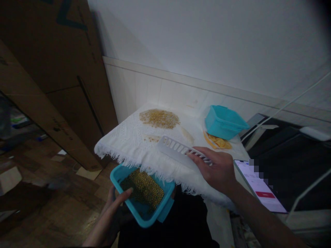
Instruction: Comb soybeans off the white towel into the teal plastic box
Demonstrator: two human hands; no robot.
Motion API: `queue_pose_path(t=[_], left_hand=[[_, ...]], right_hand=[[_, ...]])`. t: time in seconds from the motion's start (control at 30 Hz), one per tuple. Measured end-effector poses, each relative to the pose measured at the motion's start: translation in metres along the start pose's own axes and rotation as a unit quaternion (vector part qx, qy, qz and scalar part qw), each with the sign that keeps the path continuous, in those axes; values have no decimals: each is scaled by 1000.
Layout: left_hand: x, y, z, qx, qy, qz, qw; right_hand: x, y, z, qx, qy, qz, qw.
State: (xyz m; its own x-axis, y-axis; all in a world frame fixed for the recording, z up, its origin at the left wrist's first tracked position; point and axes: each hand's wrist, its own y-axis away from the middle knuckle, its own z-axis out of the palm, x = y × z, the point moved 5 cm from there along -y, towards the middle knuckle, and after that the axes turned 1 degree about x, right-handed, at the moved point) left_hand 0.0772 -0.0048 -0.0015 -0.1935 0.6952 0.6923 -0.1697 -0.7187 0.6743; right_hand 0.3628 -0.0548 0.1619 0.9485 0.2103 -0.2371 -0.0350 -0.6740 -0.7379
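My left hand [116,203] grips a blue plastic basket [143,222] by its near left rim, thumb over the edge. Yellow soybeans [150,187] and a darker greenish layer lie in it, just below the table's fringed front edge. My right hand [217,168] is closed on a pale, long slotted plastic piece [173,151], held low over the white cloth [124,137]; whether it touches the cloth I cannot tell. Behind it, a pile of soybeans [160,118] is spread out on the cloth, with a few loose bits in front.
A second blue basket [224,120] stands at the right of the cloth, beside a crumpled yellow cloth [218,142]. A lit phone [261,186] lies further right, near a white cable [284,103]. Large cardboard boxes [64,69] rise on the left; a wall is behind.
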Motion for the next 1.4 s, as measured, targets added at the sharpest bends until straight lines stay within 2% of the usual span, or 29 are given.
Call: queue_pose_path(t=[0.13,0.27,0.5,0.87,1.4], left_hand=[[1,-1,-1,15,2,3,1000],[1,0,-1,6,-4,-2,1000],[-1,1,-1,8,1,0,1000],[-2,-3,-3,12,18,-6,1000],[0,0,-2,9,-4,1,1000]], right_hand=[[30,-3,9,4,2,48,999],[37,-2,16,-13,-13,56,998],[35,-3,22,-22,-23,56,998],[29,-2,19,-30,-54,66,996],[16,-2,22,-55,-87,69,992]])
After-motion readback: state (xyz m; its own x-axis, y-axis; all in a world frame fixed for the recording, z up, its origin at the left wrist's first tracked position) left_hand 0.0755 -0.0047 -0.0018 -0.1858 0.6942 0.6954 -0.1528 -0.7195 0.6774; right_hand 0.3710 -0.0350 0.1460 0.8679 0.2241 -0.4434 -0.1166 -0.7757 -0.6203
